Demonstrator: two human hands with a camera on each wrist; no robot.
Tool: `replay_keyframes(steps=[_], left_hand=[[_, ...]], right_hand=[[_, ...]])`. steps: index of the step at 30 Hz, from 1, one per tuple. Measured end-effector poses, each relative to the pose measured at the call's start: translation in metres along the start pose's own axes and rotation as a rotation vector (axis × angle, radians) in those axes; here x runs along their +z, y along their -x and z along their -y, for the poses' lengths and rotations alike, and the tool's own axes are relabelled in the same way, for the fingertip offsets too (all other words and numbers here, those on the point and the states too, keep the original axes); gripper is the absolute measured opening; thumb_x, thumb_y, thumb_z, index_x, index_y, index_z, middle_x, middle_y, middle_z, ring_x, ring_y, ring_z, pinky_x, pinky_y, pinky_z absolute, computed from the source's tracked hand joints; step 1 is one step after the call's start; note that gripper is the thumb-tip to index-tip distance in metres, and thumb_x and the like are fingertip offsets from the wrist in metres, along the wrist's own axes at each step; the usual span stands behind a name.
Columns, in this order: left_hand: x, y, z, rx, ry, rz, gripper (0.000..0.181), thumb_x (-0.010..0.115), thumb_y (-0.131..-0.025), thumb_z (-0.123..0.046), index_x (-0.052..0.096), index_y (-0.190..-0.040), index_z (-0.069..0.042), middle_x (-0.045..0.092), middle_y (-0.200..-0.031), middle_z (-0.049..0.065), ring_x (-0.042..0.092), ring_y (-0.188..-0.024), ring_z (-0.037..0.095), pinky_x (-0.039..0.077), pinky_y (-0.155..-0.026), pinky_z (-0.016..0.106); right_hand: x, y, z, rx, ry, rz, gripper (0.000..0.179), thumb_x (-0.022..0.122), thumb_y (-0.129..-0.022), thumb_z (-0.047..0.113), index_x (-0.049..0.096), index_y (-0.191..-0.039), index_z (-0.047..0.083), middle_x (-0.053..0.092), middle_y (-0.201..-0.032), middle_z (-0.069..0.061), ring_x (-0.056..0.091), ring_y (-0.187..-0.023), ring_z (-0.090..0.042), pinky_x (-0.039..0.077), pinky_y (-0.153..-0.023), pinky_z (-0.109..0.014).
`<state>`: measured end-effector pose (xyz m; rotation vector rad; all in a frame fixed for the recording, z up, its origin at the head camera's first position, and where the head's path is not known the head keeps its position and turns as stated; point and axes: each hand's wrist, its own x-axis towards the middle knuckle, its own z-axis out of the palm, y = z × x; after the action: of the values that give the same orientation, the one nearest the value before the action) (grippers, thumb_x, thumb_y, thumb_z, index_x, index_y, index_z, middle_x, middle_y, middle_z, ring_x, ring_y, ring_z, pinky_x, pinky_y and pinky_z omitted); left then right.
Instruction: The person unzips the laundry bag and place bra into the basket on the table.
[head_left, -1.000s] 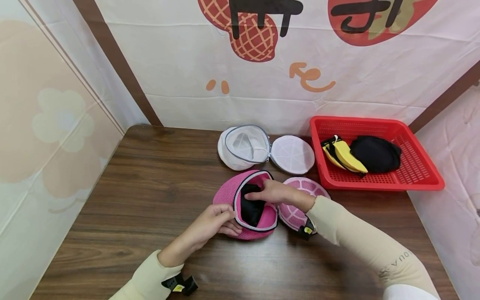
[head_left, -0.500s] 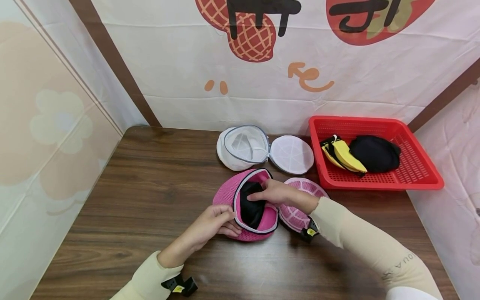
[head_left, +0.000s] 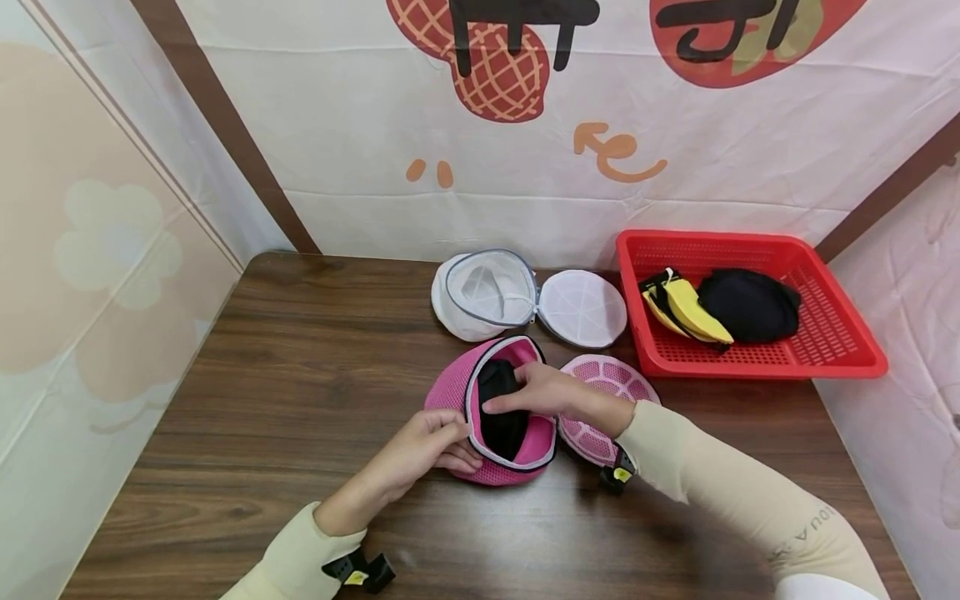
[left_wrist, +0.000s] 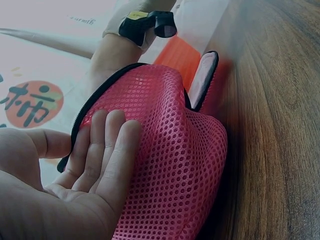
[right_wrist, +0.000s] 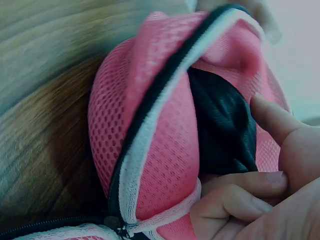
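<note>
A pink mesh laundry bag (head_left: 456, 379) lies on the table, its round zippered mouth facing right. My left hand (head_left: 431, 446) pinches the near rim of that mouth; in the left wrist view the thumb is at the zipper edge and the fingers (left_wrist: 107, 150) lie along the outer mesh. Inside the bag is a black, slightly shiny folded cloth piece (right_wrist: 222, 122). My right hand (head_left: 542, 390) reaches into the mouth, with its thumb stretched over the black piece and its other fingers loosely bent. The bag's round pink lid (head_left: 611, 379) lies folded back under the right wrist.
Behind the pink bag, a white mesh laundry bag (head_left: 448, 312) stands open, its round lid (head_left: 582, 310) laid flat beside it. A red plastic basket (head_left: 847, 333) at the back right holds a yellow cup-shaped garment (head_left: 693, 312) and a black one (head_left: 750, 307).
The right thumb has shifted slightly left and down across the black piece, and the right hand looks more spread. The left hand keeps its hold on the rim.
</note>
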<state>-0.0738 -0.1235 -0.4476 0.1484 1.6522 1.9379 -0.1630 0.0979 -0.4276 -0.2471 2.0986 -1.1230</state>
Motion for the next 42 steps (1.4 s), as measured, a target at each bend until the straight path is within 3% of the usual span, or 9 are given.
replay_keyframes(steps=[3, 6, 12, 19, 29, 36, 42], left_hand=[[-0.001, 0.0, 0.0, -0.002, 0.0, -0.002, 0.02, 0.049, -0.102, -0.007, 0.057, -0.084, -0.004, 0.068, -0.082, 0.009, 0.072, -0.079, 0.018, 0.064, -0.078, 0.035], [-0.001, 0.0, 0.0, -0.002, -0.004, -0.003, 0.02, 0.049, -0.103, -0.007, 0.057, -0.085, -0.004, 0.068, -0.082, 0.008, 0.072, -0.078, 0.018, 0.064, -0.077, 0.035], [-0.001, 0.001, 0.0, -0.004, -0.004, 0.0, 0.02, 0.048, -0.103, -0.007, 0.056, -0.084, -0.004, 0.068, -0.082, 0.008, 0.072, -0.079, 0.018, 0.064, -0.078, 0.035], [-0.002, 0.002, 0.001, 0.011, -0.002, 0.01, 0.02, 0.048, -0.103, -0.006, 0.055, -0.085, -0.003, 0.068, -0.082, 0.008, 0.072, -0.079, 0.018, 0.064, -0.079, 0.036], [-0.002, 0.001, 0.002, 0.002, -0.004, -0.001, 0.02, 0.048, -0.102, -0.006, 0.055, -0.084, -0.003, 0.066, -0.084, 0.008, 0.072, -0.079, 0.018, 0.064, -0.078, 0.037], [-0.002, 0.001, 0.002, 0.007, -0.006, 0.0, 0.02, 0.048, -0.102, -0.005, 0.055, -0.084, -0.003, 0.066, -0.083, 0.008, 0.072, -0.078, 0.018, 0.064, -0.078, 0.037], [-0.002, 0.001, 0.002, -0.001, 0.002, -0.007, 0.021, 0.048, -0.103, -0.006, 0.055, -0.084, -0.004, 0.067, -0.083, 0.007, 0.072, -0.078, 0.018, 0.064, -0.078, 0.036]], right_hand=[[0.004, 0.001, 0.002, -0.04, 0.129, -0.043, 0.03, 0.082, -0.084, 0.037, 0.069, -0.081, 0.01, 0.065, -0.074, 0.003, 0.057, -0.075, -0.01, 0.049, -0.064, -0.024], [0.005, 0.001, 0.002, -0.047, 0.104, -0.023, 0.028, 0.082, -0.084, 0.034, 0.069, -0.074, 0.011, 0.064, -0.069, 0.005, 0.054, -0.071, -0.008, 0.046, -0.059, -0.022], [0.007, -0.001, -0.002, -0.049, -0.048, 0.006, 0.022, 0.079, -0.086, 0.025, 0.07, -0.073, 0.009, 0.064, -0.065, 0.006, 0.054, -0.063, -0.005, 0.045, -0.055, -0.02], [0.007, -0.002, -0.002, -0.01, -0.325, -0.014, 0.017, 0.073, -0.09, 0.018, 0.066, -0.079, 0.007, 0.066, -0.067, 0.003, 0.062, -0.063, -0.006, 0.056, -0.059, -0.021], [0.005, -0.004, 0.0, 0.022, -0.54, -0.07, 0.026, 0.066, -0.094, 0.017, 0.06, -0.069, 0.011, 0.062, -0.057, 0.003, 0.062, -0.057, -0.007, 0.056, -0.055, -0.022], [-0.004, 0.001, -0.004, 0.033, -0.438, -0.056, 0.015, 0.065, -0.089, 0.02, 0.063, -0.077, 0.012, 0.067, -0.068, 0.003, 0.065, -0.068, -0.01, 0.056, -0.061, -0.025], [-0.011, 0.007, -0.01, -0.001, -0.378, -0.007, 0.021, 0.063, -0.087, 0.02, 0.057, -0.067, 0.015, 0.049, -0.055, 0.008, 0.044, -0.051, -0.004, 0.034, -0.047, -0.02]])
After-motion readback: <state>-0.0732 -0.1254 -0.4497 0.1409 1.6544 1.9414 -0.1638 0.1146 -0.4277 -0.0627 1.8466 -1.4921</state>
